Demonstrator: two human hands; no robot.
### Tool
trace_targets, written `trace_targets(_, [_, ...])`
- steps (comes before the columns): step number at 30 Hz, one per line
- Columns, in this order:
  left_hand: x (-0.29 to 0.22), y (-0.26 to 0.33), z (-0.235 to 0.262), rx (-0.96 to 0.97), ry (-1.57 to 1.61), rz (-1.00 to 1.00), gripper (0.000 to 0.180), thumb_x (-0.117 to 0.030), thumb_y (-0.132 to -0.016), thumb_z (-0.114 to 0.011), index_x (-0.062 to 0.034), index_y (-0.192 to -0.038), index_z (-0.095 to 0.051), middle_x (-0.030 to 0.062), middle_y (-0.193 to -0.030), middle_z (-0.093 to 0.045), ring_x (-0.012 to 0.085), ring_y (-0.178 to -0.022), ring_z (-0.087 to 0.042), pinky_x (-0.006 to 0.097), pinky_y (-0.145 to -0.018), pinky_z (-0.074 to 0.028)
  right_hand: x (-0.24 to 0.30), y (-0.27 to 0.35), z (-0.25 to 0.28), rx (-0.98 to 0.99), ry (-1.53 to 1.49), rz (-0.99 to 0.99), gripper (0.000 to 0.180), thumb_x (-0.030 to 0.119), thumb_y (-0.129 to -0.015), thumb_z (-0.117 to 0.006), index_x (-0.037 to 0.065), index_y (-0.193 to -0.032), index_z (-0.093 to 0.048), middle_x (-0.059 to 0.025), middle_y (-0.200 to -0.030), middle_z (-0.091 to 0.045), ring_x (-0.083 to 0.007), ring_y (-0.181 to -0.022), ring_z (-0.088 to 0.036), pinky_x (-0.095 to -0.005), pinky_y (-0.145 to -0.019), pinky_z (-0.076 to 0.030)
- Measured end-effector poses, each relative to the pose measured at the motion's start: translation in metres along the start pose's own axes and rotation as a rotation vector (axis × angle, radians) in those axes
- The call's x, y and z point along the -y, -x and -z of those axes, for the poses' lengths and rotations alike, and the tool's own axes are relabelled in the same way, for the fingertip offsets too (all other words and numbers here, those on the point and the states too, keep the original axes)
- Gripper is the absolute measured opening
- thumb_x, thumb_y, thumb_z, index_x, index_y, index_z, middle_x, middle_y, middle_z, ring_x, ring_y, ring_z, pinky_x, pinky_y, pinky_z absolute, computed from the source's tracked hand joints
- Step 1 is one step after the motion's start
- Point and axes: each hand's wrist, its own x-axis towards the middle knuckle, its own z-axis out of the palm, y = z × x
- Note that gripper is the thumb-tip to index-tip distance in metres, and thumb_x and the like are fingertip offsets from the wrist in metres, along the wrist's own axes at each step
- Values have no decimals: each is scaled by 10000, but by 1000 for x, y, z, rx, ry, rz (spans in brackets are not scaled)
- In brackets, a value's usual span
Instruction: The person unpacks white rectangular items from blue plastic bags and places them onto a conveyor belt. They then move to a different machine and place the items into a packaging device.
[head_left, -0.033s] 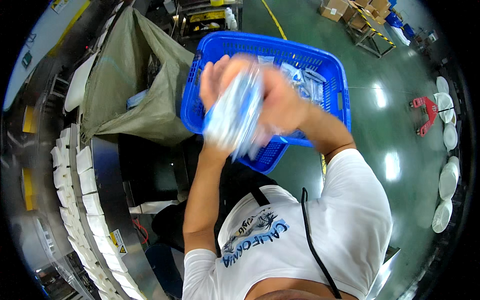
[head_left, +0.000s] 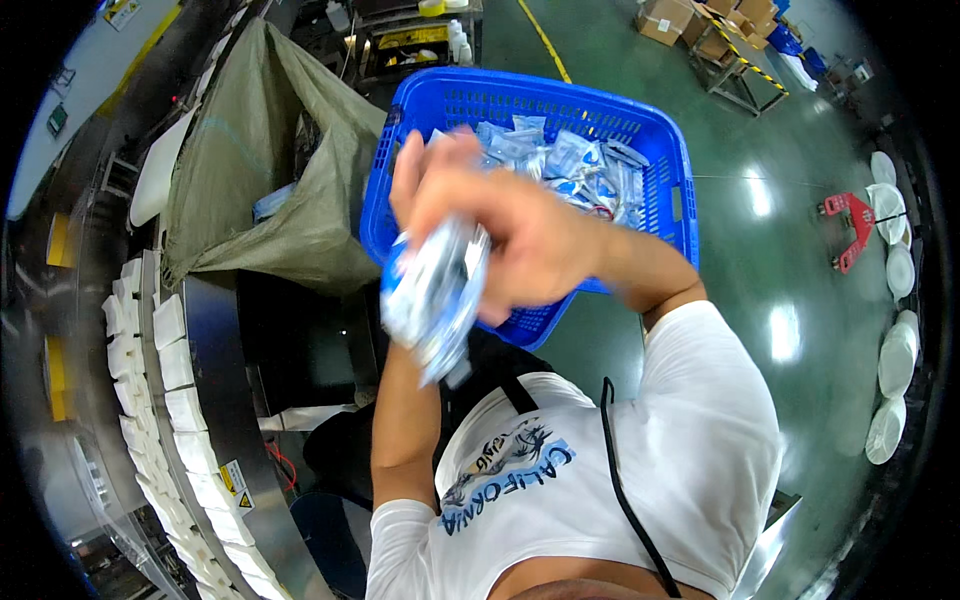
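both hands clamp the blurred packet bundle [head_left: 437, 295] at frame centre, right hand [head_left: 520, 245] outermost, left hand [head_left: 420, 175] behind, long axis near-vertical, blue basket [head_left: 668, 150] directly above

left hand [head_left: 425, 185]: raised, fingers curled | right hand [head_left: 530, 250]: raised, fingers closed, blurred

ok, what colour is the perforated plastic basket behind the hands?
Bright blue: the perforated plastic basket shows best in the head view.
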Motion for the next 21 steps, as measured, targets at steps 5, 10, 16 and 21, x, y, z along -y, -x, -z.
trace_targets(5, [-46, 76, 83, -157, -451, -284, 371, -377, -997, -680, -75, -1158, -537, 71, -903, -580, 175, -802, -547, 359, -725, -463, -44, 16, -25, 223, 113, 293, 590, 270, -817, -909, 34, -1268, -611, -111, -1226, -690, -283, -1087, -687, -388, -947, -553])
trace_targets(10, [-171, 164, 81, -320, -367, -696, 351, -429, -1098, -503, -126, -941, -585, -19, -706, -474, 88, -594, -425, 252, -553, -372, -196, 89, 10, 328, 831, -31, 831, 382, -753, -889, 33, -1420, -538, -183, -1392, -591, -388, -1336, -507, -492, -1143, -386])
trace_targets(16, [-254, 239, 44, -333, -398, -1014, 280, -324, -1085, -536, -77, -954, -557, -60, -630, -399, 69, -502, -383, 228, -473, -330, -272, 103, 38, 171, 768, -117, 774, 413, -862, -835, 94, -1490, -514, -182, -1464, -552, -394, -1343, -498, -475, -1153, -386])
trace_targets(21, [-267, 275, 29, -673, -594, -1270, 276, -336, -1129, -448, -165, -929, -529, -117, -611, -420, 16, -473, -424, 157, -432, -351, -301, 49, 32, 546, 469, -233, 745, 353, -927, -788, 144, -1558, -451, -193, -1523, -511, -385, -1408, -456, -475, -1178, -363])
